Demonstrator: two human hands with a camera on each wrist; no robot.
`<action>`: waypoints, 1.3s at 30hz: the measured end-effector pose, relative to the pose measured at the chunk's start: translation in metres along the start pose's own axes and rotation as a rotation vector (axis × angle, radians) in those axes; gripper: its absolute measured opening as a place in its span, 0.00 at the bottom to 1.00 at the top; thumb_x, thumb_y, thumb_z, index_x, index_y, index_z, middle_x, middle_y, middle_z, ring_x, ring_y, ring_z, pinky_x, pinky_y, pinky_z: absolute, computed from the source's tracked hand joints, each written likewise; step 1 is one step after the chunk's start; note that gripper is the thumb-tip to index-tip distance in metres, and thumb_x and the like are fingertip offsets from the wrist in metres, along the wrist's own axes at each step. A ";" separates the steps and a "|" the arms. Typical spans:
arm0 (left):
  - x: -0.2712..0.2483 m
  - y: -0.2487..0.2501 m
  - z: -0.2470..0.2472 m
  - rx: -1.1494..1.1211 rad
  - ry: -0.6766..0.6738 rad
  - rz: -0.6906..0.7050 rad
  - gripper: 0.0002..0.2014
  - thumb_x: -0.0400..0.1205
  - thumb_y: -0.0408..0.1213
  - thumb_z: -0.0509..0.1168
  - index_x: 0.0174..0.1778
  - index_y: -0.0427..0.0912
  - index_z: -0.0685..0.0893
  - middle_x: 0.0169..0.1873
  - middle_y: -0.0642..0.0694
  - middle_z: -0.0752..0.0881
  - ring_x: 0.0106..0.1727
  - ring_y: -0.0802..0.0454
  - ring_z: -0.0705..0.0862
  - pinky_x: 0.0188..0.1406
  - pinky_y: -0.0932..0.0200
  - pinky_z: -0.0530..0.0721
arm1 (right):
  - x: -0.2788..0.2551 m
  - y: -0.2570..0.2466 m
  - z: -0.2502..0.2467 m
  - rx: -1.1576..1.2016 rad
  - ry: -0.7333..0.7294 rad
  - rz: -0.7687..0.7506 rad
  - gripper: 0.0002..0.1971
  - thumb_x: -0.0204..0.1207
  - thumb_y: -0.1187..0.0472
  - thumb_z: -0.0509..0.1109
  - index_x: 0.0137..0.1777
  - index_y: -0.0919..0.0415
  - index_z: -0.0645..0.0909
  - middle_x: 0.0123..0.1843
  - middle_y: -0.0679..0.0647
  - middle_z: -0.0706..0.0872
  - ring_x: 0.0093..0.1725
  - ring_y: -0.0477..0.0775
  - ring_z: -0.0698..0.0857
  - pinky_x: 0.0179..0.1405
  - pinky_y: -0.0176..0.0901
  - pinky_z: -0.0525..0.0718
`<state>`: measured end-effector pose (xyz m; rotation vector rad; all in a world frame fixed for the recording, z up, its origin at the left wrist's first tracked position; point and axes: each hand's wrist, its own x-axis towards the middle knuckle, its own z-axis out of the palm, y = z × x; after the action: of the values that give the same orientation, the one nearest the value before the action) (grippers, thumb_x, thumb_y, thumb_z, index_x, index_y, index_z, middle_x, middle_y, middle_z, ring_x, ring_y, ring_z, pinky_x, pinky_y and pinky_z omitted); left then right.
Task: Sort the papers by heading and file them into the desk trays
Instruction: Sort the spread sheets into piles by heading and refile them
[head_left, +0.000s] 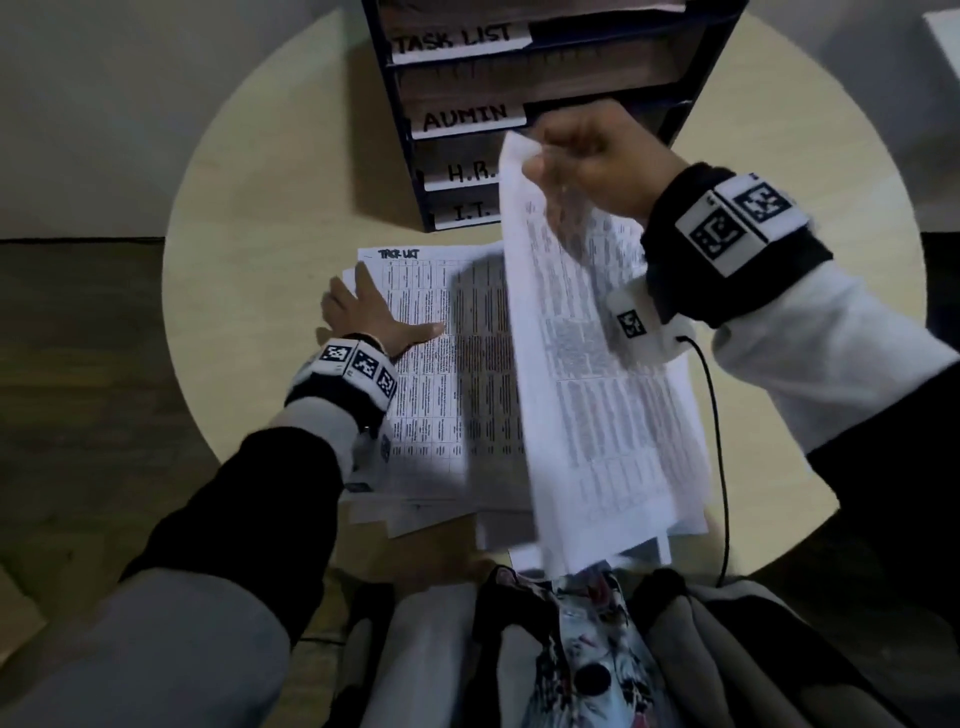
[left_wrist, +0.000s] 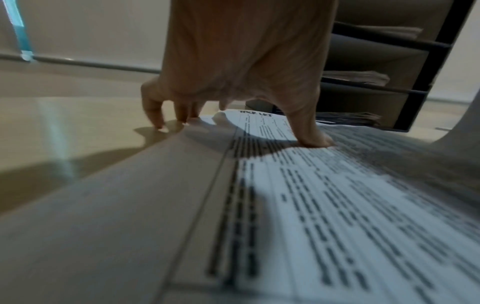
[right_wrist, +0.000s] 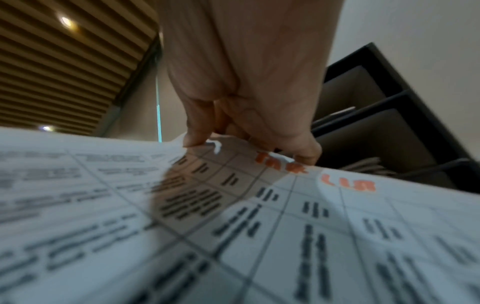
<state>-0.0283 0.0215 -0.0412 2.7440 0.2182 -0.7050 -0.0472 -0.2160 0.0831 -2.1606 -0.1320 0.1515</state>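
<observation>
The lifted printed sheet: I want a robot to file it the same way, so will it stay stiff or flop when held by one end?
Probably floppy: the white printed sheet, pinched at its top by the right hand, curves and hangs. Likely light, since the fingers alone carry it. Feeding it into the dark tray rack may need support.

A dark, tiered desk tray rack (head_left: 545, 98) stands upright, each tier bearing a white hand-lettered label: TASK LIST, ADMIN, H.R., I.T.; thin stacks of paper lie in its tiers. Just in front of the rack lies a loose, fanned pile of white printed table sheets (head_left: 447, 364), the top one headed "TASK LIST" in dark handwriting, flat and face up. To the right of that pile, in front of the rack's lower tiers, a raised white printed sheet (head_left: 587, 364) with an orange "TASK LIST" heading tilts steeply, its top edge lifted.
</observation>
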 end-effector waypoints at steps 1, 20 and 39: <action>0.000 0.003 0.003 0.019 0.018 0.012 0.62 0.63 0.64 0.73 0.82 0.48 0.39 0.82 0.38 0.42 0.82 0.36 0.43 0.75 0.29 0.52 | 0.003 -0.007 0.001 0.019 0.002 -0.013 0.13 0.81 0.66 0.62 0.34 0.60 0.73 0.26 0.52 0.71 0.22 0.34 0.73 0.28 0.26 0.73; -0.009 0.028 0.022 -0.267 0.014 0.103 0.41 0.69 0.45 0.78 0.71 0.38 0.62 0.68 0.38 0.61 0.74 0.40 0.62 0.72 0.49 0.70 | 0.000 0.052 0.037 0.008 -0.070 0.476 0.17 0.86 0.58 0.53 0.66 0.66 0.76 0.58 0.58 0.85 0.63 0.60 0.82 0.65 0.52 0.77; -0.006 0.038 0.020 -0.920 -0.140 0.082 0.16 0.86 0.32 0.55 0.68 0.35 0.77 0.64 0.40 0.82 0.64 0.45 0.80 0.66 0.56 0.73 | -0.053 0.107 0.048 -0.639 -0.024 0.330 0.04 0.70 0.67 0.69 0.44 0.64 0.78 0.49 0.59 0.76 0.60 0.62 0.73 0.56 0.54 0.65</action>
<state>-0.0335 -0.0213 -0.0454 1.8120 0.3019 -0.5725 -0.1032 -0.2442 -0.0293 -2.8082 0.1926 0.3634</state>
